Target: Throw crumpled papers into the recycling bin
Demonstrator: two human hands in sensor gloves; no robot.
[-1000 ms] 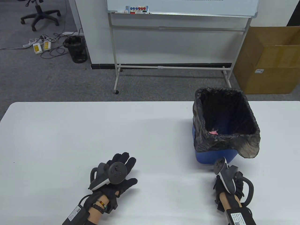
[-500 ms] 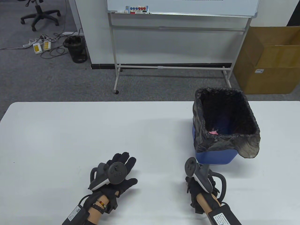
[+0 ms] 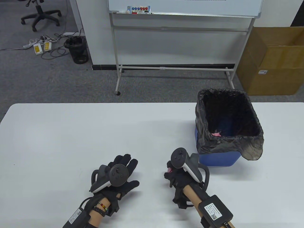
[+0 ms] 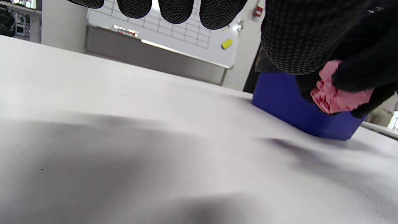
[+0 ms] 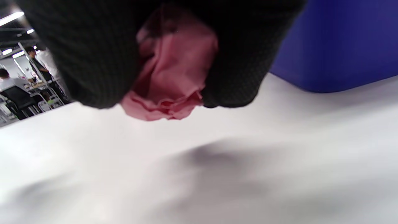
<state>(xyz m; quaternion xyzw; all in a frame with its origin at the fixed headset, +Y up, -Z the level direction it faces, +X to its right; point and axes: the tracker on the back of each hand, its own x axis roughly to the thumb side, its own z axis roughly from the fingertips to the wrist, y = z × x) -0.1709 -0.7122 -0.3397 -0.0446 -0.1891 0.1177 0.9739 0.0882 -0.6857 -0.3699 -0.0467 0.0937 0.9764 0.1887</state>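
My right hand (image 3: 174, 174) grips a crumpled pink paper (image 3: 169, 169) above the table, just left of the blue bin (image 3: 218, 160). The paper shows between the gloved fingers in the right wrist view (image 5: 169, 84) and in the left wrist view (image 4: 331, 93). The bin has a black bag liner (image 3: 251, 147), and another pink paper (image 3: 216, 134) lies inside it. My left hand (image 3: 123, 171) rests flat and empty on the table, fingers spread.
The white table (image 3: 71, 137) carries only the bin at the right. Beyond its far edge stand a whiteboard stand (image 3: 173, 68), a cardboard box (image 3: 273, 61) and a black floor bin (image 3: 77, 49).
My right hand has moved left along the table's near side, from in front of the bin to its left, and the pink paper now shows in its grip. The left hand has not moved.
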